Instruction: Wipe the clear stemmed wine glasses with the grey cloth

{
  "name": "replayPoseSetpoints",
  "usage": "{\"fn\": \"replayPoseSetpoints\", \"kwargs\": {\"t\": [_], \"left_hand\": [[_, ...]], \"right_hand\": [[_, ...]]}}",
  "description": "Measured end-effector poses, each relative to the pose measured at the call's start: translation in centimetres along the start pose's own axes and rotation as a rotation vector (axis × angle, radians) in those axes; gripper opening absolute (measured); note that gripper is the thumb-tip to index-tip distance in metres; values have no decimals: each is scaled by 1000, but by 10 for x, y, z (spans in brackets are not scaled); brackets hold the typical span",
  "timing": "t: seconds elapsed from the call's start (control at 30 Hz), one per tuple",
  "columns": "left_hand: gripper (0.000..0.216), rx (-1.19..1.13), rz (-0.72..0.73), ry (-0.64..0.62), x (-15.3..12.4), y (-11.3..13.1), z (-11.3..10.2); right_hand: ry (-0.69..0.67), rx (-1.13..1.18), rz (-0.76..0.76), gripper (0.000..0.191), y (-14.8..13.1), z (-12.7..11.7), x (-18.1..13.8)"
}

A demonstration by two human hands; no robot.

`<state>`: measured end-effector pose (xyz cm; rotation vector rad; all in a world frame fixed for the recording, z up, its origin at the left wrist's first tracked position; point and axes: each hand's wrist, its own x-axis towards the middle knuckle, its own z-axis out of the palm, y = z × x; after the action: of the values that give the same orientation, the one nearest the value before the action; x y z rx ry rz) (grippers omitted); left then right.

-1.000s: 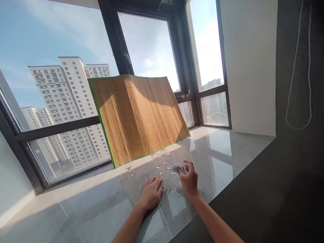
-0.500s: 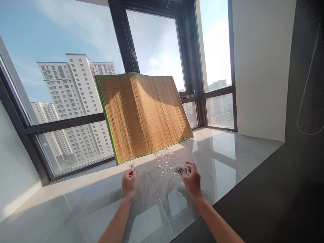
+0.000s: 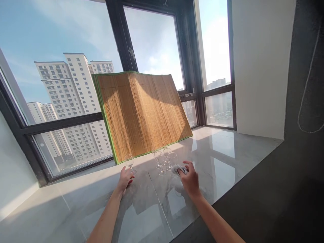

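A lone clear wine glass [image 3: 129, 162] stands on the glossy marble sill [image 3: 220, 158]. My left hand [image 3: 125, 179] reaches to its stem and foot, fingers curling round the base. To the right stands a cluster of several clear wine glasses [image 3: 164, 158]. My right hand [image 3: 189, 180] lies just right of that cluster, closed on a small grey cloth [image 3: 178, 168] pressed against the sill.
A bamboo mat [image 3: 141, 111] with green edging leans against the dark window frames behind the glasses. A white wall [image 3: 258, 67] closes the sill on the right. A dark floor [image 3: 265, 202] lies below the sill's near edge.
My left hand left the sill near the cluster, moved left and forward, and now touches the lone glass's base. The right hand stayed on the cloth.
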<state>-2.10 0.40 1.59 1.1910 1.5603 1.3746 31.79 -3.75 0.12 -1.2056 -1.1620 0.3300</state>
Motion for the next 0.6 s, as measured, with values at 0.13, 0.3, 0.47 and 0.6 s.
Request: {"fn": "replayPoseSetpoints", "kwargs": {"t": [0.13,0.3,0.47,0.6], "left_hand": [[93,10,6,-11,2,-2,0],[87,128,75,7,6,-4,8],[41,292,246,-47,2,-2,26],[22,430,354,-92,-28,13,47]], "right_hand": [[-14,-2,-5,36,1,0,0],[-13,-2,-10,36,-2,-1,0],[-13,-16,-5,35,-1,0,0],[-36,-10,-10,34,2,1,-1]]}}
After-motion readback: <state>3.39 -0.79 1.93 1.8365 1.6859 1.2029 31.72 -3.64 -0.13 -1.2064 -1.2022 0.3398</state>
